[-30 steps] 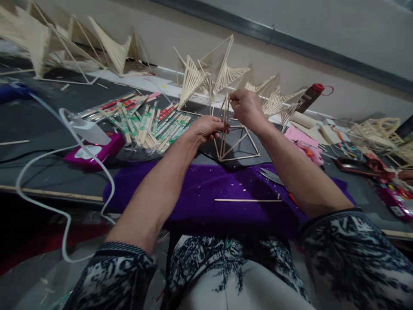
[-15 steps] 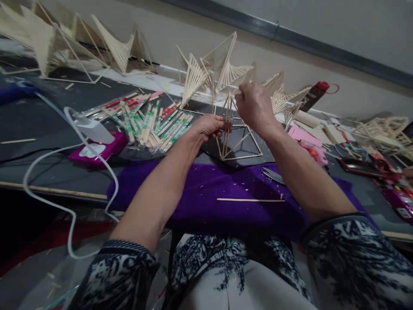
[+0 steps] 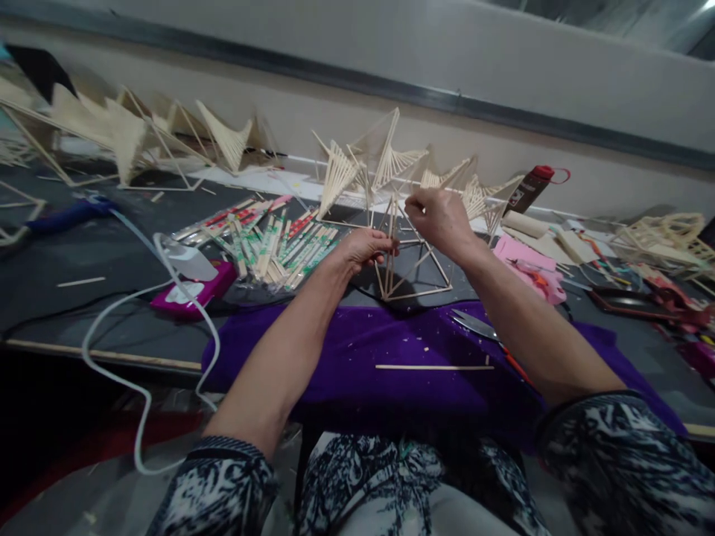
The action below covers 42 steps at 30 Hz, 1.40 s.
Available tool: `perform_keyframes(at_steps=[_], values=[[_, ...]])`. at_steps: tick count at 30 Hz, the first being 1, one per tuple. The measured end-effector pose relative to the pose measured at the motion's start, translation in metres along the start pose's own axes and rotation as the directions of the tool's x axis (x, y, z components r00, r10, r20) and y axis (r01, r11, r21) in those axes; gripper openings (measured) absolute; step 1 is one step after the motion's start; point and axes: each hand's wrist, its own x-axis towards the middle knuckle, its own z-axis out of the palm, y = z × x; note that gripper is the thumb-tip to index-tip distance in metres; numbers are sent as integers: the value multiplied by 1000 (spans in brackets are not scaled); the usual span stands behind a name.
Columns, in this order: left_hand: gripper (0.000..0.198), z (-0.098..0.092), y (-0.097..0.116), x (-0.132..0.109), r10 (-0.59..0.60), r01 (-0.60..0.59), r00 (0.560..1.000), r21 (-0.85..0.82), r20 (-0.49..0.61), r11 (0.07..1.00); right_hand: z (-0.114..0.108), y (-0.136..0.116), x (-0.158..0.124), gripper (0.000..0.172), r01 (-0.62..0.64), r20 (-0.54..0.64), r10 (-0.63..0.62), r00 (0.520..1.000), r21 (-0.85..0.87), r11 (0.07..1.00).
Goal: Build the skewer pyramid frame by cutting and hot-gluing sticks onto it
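A frame of thin wooden sticks (image 3: 420, 293) stands on the dark table in front of me, its struts meeting near a raised peak. My left hand (image 3: 369, 249) is closed, its thumb and fingers pinching upright sticks on the frame's left side. By the peak, my right hand (image 3: 441, 216) is closed, knuckles up; its fingertips are turned away, so whatever they grip is hidden. Below the frame lies a purple cloth (image 3: 346, 350) with a single loose stick (image 3: 430, 367) and wood crumbs. Scissors (image 3: 474, 324) with red-orange handles rest partly beneath my right forearm.
Packets of chopsticks (image 3: 279, 246) are heaped to the left, near a magenta power box (image 3: 195, 294) with a white cable. A blue glue gun (image 3: 72, 216) lies farther left. Finished stick models (image 3: 340, 175) line the wall; a dark bottle (image 3: 528, 190) with red cap leans right.
The camera view has tilted, so the table sits lower in the picture. Both hands stay at the stick frame with nearly the same hold.
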Motion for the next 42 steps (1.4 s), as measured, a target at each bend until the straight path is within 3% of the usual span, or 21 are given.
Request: perform_keyframes(at_steps=[9, 16, 18, 21, 24, 28, 31, 36, 42], values=[[15, -1, 2, -5, -22, 22, 1000, 8, 4, 1000, 0, -2, -10, 23, -17, 91, 25, 996, -82, 996], [26, -3, 2, -6, -26, 25, 1000, 16, 10, 1000, -4, -4, -16, 26, 4, 127, 13, 992, -133, 991], [33, -5, 4, -8, -10, 11, 1000, 67, -20, 998, -4, -4, -17, 26, 3, 122, 13, 992, -129, 992], [46, -12, 11, -13, 35, 0, 988, 229, -151, 973, -4, -3, -20, 26, 2, 124, 12, 992, -113, 994], [49, -23, 21, -16, 187, -63, 931, 366, -315, 928, -5, 0, -22, 25, 19, 130, -6, 992, -96, 995], [27, -35, 35, -5, 549, -330, 718, 485, -427, 810, -7, 6, -27, 26, 57, 114, -49, 992, -72, 996], [25, -39, 45, 11, 612, -373, 685, 532, -395, 760, -11, 9, -34, 26, 72, 65, -70, 995, -28, 997], [31, -37, 52, 30, 570, -406, 738, 437, -361, 803, -23, 15, -46, 23, 88, -13, -87, 996, 47, 995], [27, -26, 49, 33, 503, -395, 821, 367, -269, 842, -32, 25, -56, 22, 56, -142, -40, 989, 107, 993]])
